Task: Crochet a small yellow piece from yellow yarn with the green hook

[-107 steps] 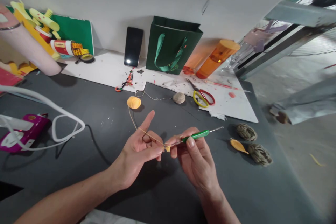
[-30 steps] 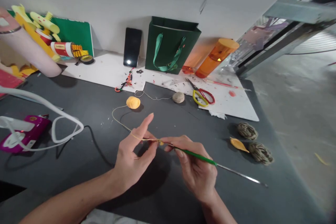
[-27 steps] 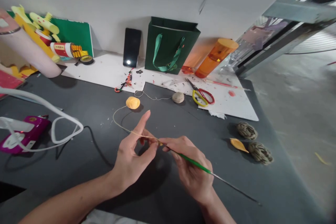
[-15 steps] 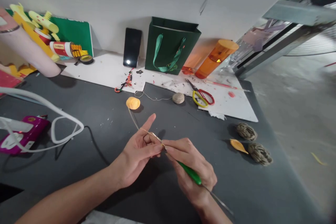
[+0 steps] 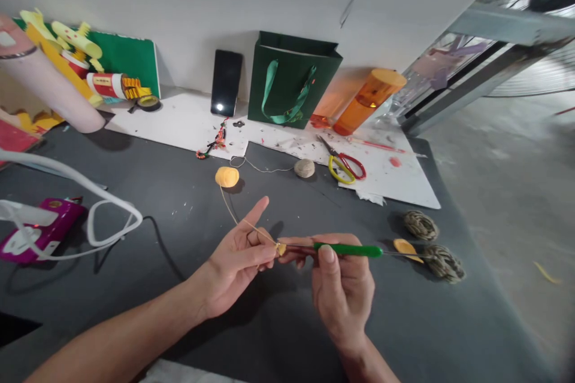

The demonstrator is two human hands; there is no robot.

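Note:
Between the thumb and fingers of my left hand (image 5: 238,263) is a small yellow crocheted piece (image 5: 281,249), its index finger raised. A thin yellow strand runs from there over the left fingers to a yellow yarn ball (image 5: 227,177) on the dark table. My right hand (image 5: 344,287) grips a crochet hook by its green handle (image 5: 350,250). The hook lies nearly level, its tip at the yellow piece. Right of that hand rest a yellow leaf-shaped piece (image 5: 406,249) and two grey-brown yarn bundles (image 5: 421,225).
Behind the hands are a beige yarn ball (image 5: 304,168), scissors (image 5: 344,164), a dark green bag (image 5: 294,81), a phone (image 5: 227,82) and an orange bottle (image 5: 371,102). A purple power strip (image 5: 42,230) with white cables lies left on the dark table (image 5: 179,161).
The hook has swung from a steep slant to nearly level, its handle now pointing right. My right hand has turned, with its thumb now on top of the handle. My left hand has barely moved.

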